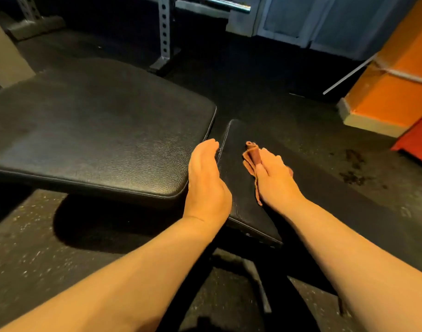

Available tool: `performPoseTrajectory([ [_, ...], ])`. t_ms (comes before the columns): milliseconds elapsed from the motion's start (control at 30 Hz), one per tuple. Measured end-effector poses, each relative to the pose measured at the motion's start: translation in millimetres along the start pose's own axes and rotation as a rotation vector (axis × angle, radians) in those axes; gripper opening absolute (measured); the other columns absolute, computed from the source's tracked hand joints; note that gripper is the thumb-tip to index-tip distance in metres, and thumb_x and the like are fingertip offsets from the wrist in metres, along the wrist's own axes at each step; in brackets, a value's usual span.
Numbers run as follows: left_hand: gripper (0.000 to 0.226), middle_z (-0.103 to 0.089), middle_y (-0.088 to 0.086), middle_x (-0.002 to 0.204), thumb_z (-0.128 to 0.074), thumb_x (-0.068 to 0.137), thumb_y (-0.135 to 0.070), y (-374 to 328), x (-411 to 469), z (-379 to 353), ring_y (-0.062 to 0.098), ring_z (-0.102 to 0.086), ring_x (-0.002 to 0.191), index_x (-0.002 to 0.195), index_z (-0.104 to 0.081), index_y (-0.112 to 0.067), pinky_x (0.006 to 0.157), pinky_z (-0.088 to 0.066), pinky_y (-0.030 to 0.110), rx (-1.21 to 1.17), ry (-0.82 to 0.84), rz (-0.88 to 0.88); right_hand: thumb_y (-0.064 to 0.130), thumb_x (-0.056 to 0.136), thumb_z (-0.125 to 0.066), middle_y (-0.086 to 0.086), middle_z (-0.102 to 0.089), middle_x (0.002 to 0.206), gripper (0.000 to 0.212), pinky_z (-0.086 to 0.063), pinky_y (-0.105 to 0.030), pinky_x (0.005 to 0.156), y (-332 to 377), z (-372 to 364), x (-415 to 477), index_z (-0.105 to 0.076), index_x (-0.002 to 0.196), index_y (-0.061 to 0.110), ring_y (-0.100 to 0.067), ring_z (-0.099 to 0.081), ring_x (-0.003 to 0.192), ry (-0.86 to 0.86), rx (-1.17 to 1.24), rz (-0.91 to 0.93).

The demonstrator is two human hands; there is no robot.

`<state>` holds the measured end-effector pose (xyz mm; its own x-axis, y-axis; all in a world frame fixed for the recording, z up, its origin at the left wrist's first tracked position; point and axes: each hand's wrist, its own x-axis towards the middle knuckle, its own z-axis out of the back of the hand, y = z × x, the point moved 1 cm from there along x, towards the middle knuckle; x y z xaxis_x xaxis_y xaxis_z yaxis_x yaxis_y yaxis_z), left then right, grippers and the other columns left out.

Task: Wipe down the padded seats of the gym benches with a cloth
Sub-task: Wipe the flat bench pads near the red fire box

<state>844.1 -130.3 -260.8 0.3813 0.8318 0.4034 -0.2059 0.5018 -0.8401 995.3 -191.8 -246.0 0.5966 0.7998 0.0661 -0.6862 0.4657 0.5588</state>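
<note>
A black padded bench fills the middle: its long back pad [97, 130] stretches to the left, and the smaller seat pad [238, 207] lies to the right of a narrow gap. My right hand [274, 178] presses a small orange-brown cloth [252, 155] flat against the seat pad, its thumb over the cloth. My left hand [206, 180] stands on edge at the near corner of the back pad, beside the gap, with straight fingers and nothing in it.
Dark speckled rubber floor [37, 248] surrounds the bench. A perforated steel rack upright [164, 32] with a barbell end [229, 4] stands behind. An orange pillar [401, 80] and a red object [418, 142] are at the right.
</note>
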Motion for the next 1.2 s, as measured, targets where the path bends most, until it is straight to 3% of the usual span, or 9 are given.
performPoseTrajectory([
  [100, 0.061, -0.036, 0.01, 0.148, -0.034, 0.083, 0.002, 7, 1, 2, 0.017, -0.035, 0.138, 0.144, -0.039, -0.001, 0.119, -0.027, 0.029, -0.063, 0.015, -0.098, 0.031, 0.102, -0.031, 0.007, -0.051, 0.14, 0.041, -0.035, -0.045, 0.11, 18, -21, -8, -0.045, 0.137, 0.045, -0.027, -0.037, 0.137, 0.06, -0.029, 0.152],
  [233, 0.052, -0.035, 0.011, 0.152, -0.031, 0.096, -0.01, 14, 0, 2, 0.015, -0.033, 0.142, 0.146, -0.04, 0.0, 0.119, -0.027, 0.031, -0.163, -0.013, -0.12, 0.028, 0.107, -0.038, 0.026, -0.02, 0.161, 0.05, -0.003, -0.013, 0.12, 12, -2, -65, -0.027, 0.154, 0.039, 0.007, -0.002, 0.149, 0.211, 0.006, 0.374],
  [333, 0.064, -0.035, 0.023, 0.147, -0.03, 0.079, 0.012, 20, 0, 0, 0.025, -0.033, 0.141, 0.143, -0.041, 0.008, 0.119, -0.027, 0.036, -0.175, -0.038, -0.237, 0.028, 0.108, -0.033, 0.019, -0.033, 0.157, 0.047, -0.006, -0.015, 0.119, -2, 2, -34, -0.027, 0.152, 0.044, -0.008, -0.023, 0.15, 0.179, -0.001, 0.249],
  [400, 0.07, -0.037, 0.025, 0.145, -0.032, 0.072, 0.019, 22, 3, -2, 0.024, -0.034, 0.14, 0.141, -0.042, 0.009, 0.119, -0.028, 0.036, -0.193, -0.063, -0.25, 0.019, 0.107, -0.032, 0.002, -0.064, 0.129, 0.044, -0.029, -0.018, 0.107, 2, -9, 2, -0.043, 0.145, 0.039, -0.021, -0.065, 0.105, 0.086, 0.078, 0.128],
  [467, 0.068, -0.038, 0.027, 0.144, -0.032, 0.071, 0.021, 22, 6, -3, 0.025, -0.035, 0.139, 0.138, -0.043, 0.012, 0.119, -0.028, 0.033, -0.222, -0.086, -0.272, 0.016, 0.106, -0.032, 0.005, -0.063, 0.119, 0.04, -0.046, -0.026, 0.086, 15, -20, 8, -0.05, 0.131, 0.043, -0.012, -0.065, 0.075, -0.02, 0.104, 0.114],
  [633, 0.057, -0.038, 0.03, 0.141, -0.033, 0.08, 0.015, 26, 7, -4, 0.028, -0.035, 0.137, 0.136, -0.043, 0.015, 0.119, -0.03, 0.034, -0.284, -0.096, -0.363, 0.024, 0.108, -0.037, 0.026, -0.032, 0.156, 0.047, -0.011, -0.022, 0.123, 8, -16, -76, -0.032, 0.151, 0.042, 0.001, -0.016, 0.149, 0.057, -0.026, 0.334],
  [833, 0.061, -0.042, 0.029, 0.139, -0.033, 0.074, 0.021, 24, 5, -4, 0.025, -0.037, 0.133, 0.134, -0.046, 0.015, 0.118, -0.028, 0.027, -0.278, -0.119, -0.351, 0.027, 0.107, -0.034, 0.005, -0.065, 0.126, 0.042, -0.04, -0.038, 0.109, -6, -19, -67, -0.045, 0.139, 0.053, -0.011, -0.061, 0.117, -0.014, 0.218, 0.114],
  [1000, 0.046, -0.044, 0.03, 0.133, -0.035, 0.087, 0.005, 23, 3, -7, 0.027, -0.043, 0.127, 0.129, -0.047, 0.017, 0.111, -0.036, 0.029, -0.276, -0.251, -0.382, 0.027, 0.107, -0.039, 0.023, -0.03, 0.157, 0.045, -0.011, -0.026, 0.123, 25, -33, -64, -0.038, 0.151, 0.037, -0.003, -0.011, 0.151, 0.036, 0.067, 0.293],
  [1200, 0.051, -0.056, 0.009, 0.117, -0.03, 0.076, -0.002, 27, -3, 3, 0.001, -0.044, 0.111, 0.115, -0.062, 0.002, 0.104, -0.032, 0.011, -0.149, -0.107, -0.384, 0.024, 0.106, -0.036, 0.018, -0.058, 0.134, 0.039, -0.03, -0.036, 0.117, -6, -11, -56, -0.052, 0.141, 0.03, -0.008, -0.045, 0.135, 0.02, 0.039, 0.34],
])
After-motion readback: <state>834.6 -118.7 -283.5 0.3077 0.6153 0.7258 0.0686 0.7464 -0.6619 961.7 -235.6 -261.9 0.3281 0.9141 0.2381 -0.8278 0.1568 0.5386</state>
